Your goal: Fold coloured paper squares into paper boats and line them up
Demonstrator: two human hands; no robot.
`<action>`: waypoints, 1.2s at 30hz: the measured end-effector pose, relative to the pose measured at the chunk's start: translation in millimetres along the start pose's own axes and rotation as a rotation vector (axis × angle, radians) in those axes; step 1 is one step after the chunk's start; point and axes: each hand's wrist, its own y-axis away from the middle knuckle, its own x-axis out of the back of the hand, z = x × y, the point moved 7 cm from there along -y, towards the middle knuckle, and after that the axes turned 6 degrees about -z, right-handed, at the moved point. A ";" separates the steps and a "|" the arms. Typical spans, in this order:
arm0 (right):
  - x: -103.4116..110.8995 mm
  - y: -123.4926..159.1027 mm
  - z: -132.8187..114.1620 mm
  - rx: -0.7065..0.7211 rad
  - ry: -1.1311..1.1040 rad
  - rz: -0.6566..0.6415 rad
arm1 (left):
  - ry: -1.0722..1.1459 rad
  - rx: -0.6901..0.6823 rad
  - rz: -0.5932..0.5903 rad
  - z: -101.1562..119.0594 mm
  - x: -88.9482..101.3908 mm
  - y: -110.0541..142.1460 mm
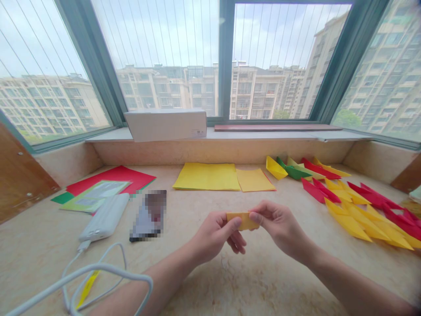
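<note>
A small folded piece of orange-yellow paper point(242, 220) is held above the stone sill between both hands. My left hand point(215, 235) pinches its left end with thumb and fingers. My right hand point(279, 226) pinches its right end. Beyond them lie a stack of yellow sheets point(207, 176) and one orange sheet point(255, 180). To the right is a spread of several folded paper boats point(348, 197) in yellow, red and green.
A white power bank point(105, 217) with a looping white cable point(98, 272) lies at the left, next to red and green sheets point(115, 177) and a blurred card point(149, 215). A white box point(166, 125) stands on the window ledge.
</note>
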 end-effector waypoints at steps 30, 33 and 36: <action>-10.7 -8.2 4.0 0.024 0.202 -0.159 | 0.002 -0.155 0.255 12.8 23.2 -1.9; -10.5 -8.1 6.8 0.008 0.200 -0.141 | 0.084 -0.110 0.261 8.8 23.7 -2.6; -8.4 -8.7 9.5 -0.001 0.184 -0.116 | 0.186 -0.080 0.232 6.2 22.7 -3.3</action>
